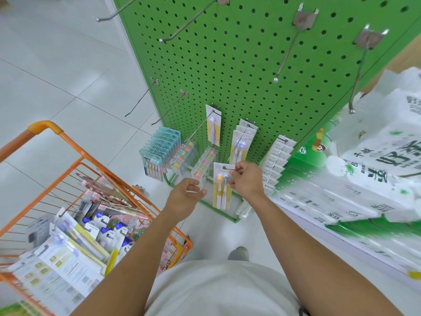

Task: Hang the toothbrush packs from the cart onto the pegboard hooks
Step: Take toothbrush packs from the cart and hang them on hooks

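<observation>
My right hand pinches the top right corner of a yellow twin toothbrush pack, held upright in front of the green pegboard. The pack's hang slot sits just below the tip of a hook that carries similar yellow packs. My left hand hovers to the left of the pack with its fingers curled loosely and holds nothing. The orange cart at lower left contains several toothbrush packs. Higher up, bare hooks stick out of the board.
Lower hooks carry teal multi-packs, clear boxes, a single purple brush pack and a white row of packs. Stacked tissue packages fill the shelf on the right. A shoe shows on the tiled floor.
</observation>
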